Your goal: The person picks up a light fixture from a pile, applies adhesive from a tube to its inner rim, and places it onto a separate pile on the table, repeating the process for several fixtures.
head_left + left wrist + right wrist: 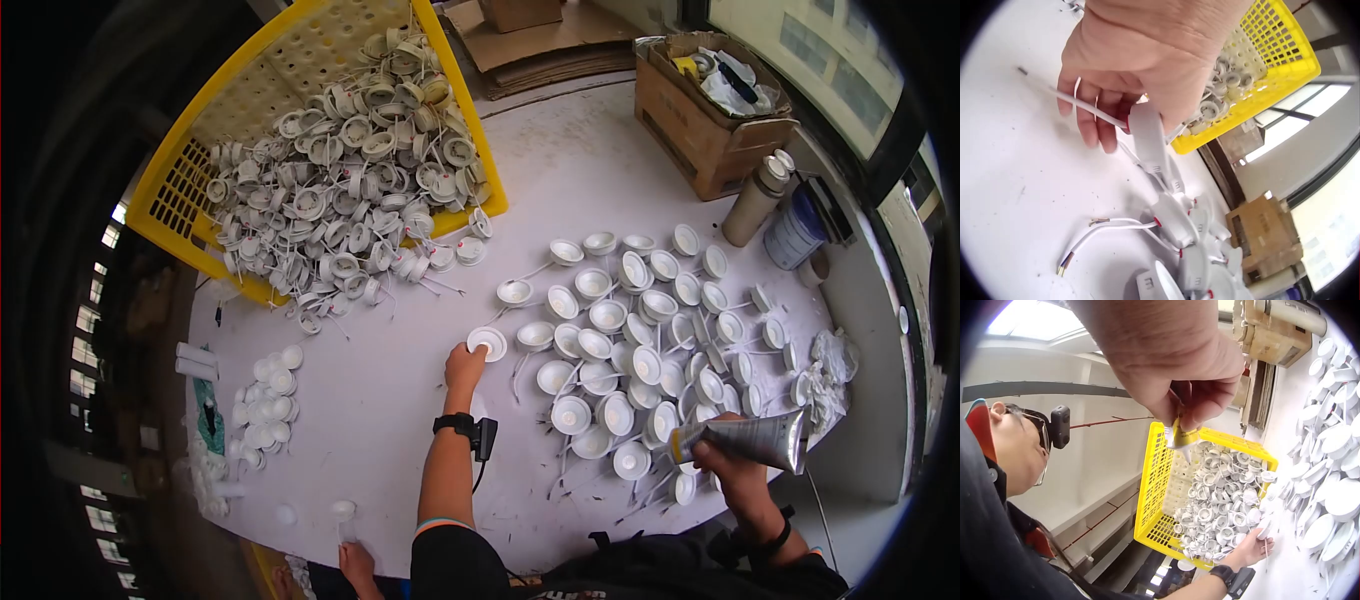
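My left hand (465,368) pinches a round white fitting (488,344) by its rim, just left of the many white fittings on the table. In the left wrist view the fitting (1147,139) is edge-on between thumb and fingers, its white cable (1079,102) trailing left past the fingers. My right hand (738,478) grips a silvery tube (757,440) above the right side of the pile. The tube's pointed nozzle (1187,454) and yellow collar show in the right wrist view, below the curled fingers.
A yellow crate (487,150) tipped at the back left spills white fittings. White discs (268,410) lie at the left. A cardboard box (690,130), a spray can (752,205) and a tin (795,232) stand back right. Another person's hand (357,562) is at the front edge.
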A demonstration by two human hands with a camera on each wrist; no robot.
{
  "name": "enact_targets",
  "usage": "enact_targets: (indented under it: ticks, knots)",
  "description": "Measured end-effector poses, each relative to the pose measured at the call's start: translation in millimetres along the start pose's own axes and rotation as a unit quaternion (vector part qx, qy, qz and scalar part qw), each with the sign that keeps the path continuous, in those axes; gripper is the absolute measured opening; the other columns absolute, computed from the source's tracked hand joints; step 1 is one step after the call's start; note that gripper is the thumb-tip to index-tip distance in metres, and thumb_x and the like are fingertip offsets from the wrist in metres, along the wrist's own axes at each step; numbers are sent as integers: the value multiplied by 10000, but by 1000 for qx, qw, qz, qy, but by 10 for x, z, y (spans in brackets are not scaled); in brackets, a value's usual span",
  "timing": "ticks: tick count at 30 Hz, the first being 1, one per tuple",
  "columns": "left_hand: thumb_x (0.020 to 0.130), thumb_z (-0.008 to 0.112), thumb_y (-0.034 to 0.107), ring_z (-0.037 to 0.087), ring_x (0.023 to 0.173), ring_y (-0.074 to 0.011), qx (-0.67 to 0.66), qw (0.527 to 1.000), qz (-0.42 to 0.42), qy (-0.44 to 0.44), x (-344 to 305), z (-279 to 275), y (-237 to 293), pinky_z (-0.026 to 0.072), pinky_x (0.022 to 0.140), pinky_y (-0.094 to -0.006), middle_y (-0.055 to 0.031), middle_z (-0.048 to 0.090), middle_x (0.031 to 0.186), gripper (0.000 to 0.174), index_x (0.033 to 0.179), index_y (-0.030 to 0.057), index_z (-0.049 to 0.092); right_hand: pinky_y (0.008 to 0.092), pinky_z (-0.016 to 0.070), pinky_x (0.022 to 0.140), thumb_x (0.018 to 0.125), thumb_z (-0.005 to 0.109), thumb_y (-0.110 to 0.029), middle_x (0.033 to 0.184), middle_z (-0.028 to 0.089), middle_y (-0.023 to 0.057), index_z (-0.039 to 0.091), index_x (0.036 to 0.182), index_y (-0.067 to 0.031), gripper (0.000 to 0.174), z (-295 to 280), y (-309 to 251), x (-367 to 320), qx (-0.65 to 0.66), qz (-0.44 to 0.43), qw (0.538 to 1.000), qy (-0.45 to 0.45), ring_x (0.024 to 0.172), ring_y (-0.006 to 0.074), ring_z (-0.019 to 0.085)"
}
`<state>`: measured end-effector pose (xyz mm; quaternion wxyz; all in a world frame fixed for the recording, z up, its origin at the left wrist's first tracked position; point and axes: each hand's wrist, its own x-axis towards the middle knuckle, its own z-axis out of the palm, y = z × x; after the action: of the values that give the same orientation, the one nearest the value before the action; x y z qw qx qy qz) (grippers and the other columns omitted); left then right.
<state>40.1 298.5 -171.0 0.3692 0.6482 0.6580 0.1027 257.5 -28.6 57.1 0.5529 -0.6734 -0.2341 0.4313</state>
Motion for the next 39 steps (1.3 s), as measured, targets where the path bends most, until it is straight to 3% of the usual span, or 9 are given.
enact_targets:
  ticks: [4, 6, 12, 17, 22, 24, 28, 33, 39]
  knots:
    - [767, 494, 334, 544, 615, -202, -300, 944, -53, -125, -853, -409, 176, 444, 625, -322, -141, 585, 816, 343, 939, 43, 550, 202, 406, 532, 749, 615, -118, 675, 532, 39, 498, 846, -9, 187, -18, -20, -131, -3, -34, 999, -9, 582, 83, 502]
    - [811, 486, 294, 491, 569, -152, -533, 820, -46, -203, -1279, -452, 183, 399, 521, -267, -122, 573, 773, 305, 994, 50, 498, 198, 403, 529, 747, 619, -124, 664, 522, 32, 501, 842, -10, 189, -21, -52, -201, -1, -50, 999, -10, 583, 82, 500]
    - [855, 320, 459, 474, 551, -150, -724, 632, -74, -266, -2565, -534, 601, 359, 476, -234, -209, 513, 1067, 495, 1147, 75, 430, 241, 421, 595, 736, 624, -85, 740, 522, 47, 518, 867, -12, 184, 3, -157, -422, -17, -84, 996, -26, 680, 111, 516]
    - [870, 243, 438, 419, 505, -147, -726, 607, -142, -290, -3179, -556, 811, 335, 411, -245, -232, 365, 1247, 529, 1217, 56, 360, 286, 420, 642, 710, 632, -69, 765, 542, 67, 552, 822, -24, 145, 15, -218, -566, -41, -122, 991, -35, 770, 161, 519]
    - [855, 276, 410, 389, 500, -148, -717, 571, -51, -396, -3418, -444, 838, 331, 409, -256, -160, 467, 1107, 544, 1242, 29, 298, 273, 438, 517, 679, 641, -62, 700, 540, 71, 545, 798, -16, 160, 44, -305, -567, -170, -358, 915, -73, 568, 150, 535]
    - [856, 265, 440, 411, 510, -173, -697, 579, -77, -416, -3507, -461, 945, 335, 416, -275, -128, 491, 923, 577, 1255, 24, 270, 285, 439, 533, 645, 641, -41, 680, 553, 66, 555, 743, -20, 132, 38, -355, -593, -234, -344, 906, -82, 584, 170, 541]
    - [845, 373, 454, 524, 700, -202, -687, 492, -3, -535, -3555, -364, 892, 397, 519, -273, -123, 489, 1034, 589, 1262, 54, 260, 302, 453, 585, 632, 625, -45, 690, 581, 64, 580, 700, -43, 81, 111, -648, -726, -365, -309, 874, -93, 671, 226, 560]
    - [823, 486, 346, 499, 892, -211, -695, 567, 54, -439, -3597, -360, 962, 431, 620, -298, -132, 391, 1178, 604, 1286, 94, 190, 298, 463, 610, 711, 628, -55, 790, 596, 68, 586, 828, -58, 124, 45, -658, -737, -282, -309, 895, -155, 709, 215, 576]
    - [816, 444, 424, 493, 764, -221, -667, 625, 34, -405, -3675, -418, 1071, 397, 570, -305, -148, 441, 1105, 599, 1260, 62, 266, 288, 465, 591, 713, 633, -41, 812, 589, 67, 585, 851, -61, 148, 83, -574, -701, -256, -352, 890, -136, 698, 200, 577]
